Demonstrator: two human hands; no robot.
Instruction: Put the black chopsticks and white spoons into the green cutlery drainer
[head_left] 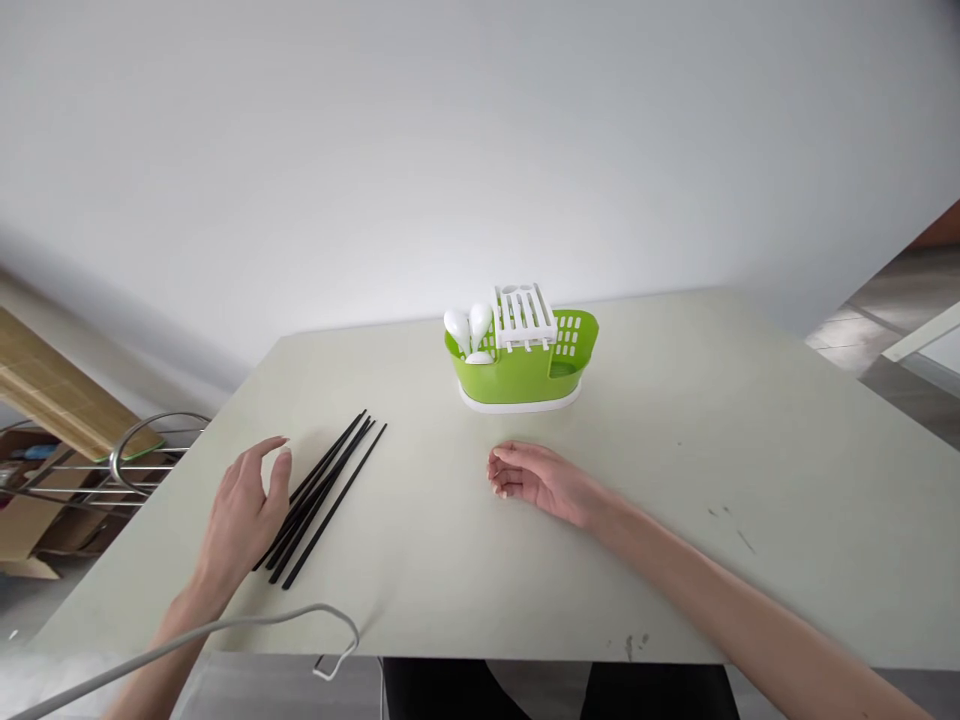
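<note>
Several black chopsticks point(322, 500) lie slantwise on the left part of the table, one slightly apart from the others. My left hand point(244, 515) is right beside them, thumb and index finger spread, holding nothing; it partly covers their lower ends. My right hand point(538, 482) rests near the middle of the table with loosely curled fingers and nothing in it. Beyond it stands a green basket point(517, 382) on a white base. White spoons point(480, 322) stand in the basket's left end, bowls up. A white slotted rack point(526, 318) sits across its middle.
The pale table point(675, 560) meets a white wall behind the basket. A grey cable point(247, 620) crosses over my left forearm at the front edge. At far left are a metal wire rack point(124, 465) and a cardboard box point(30, 520), beside the table.
</note>
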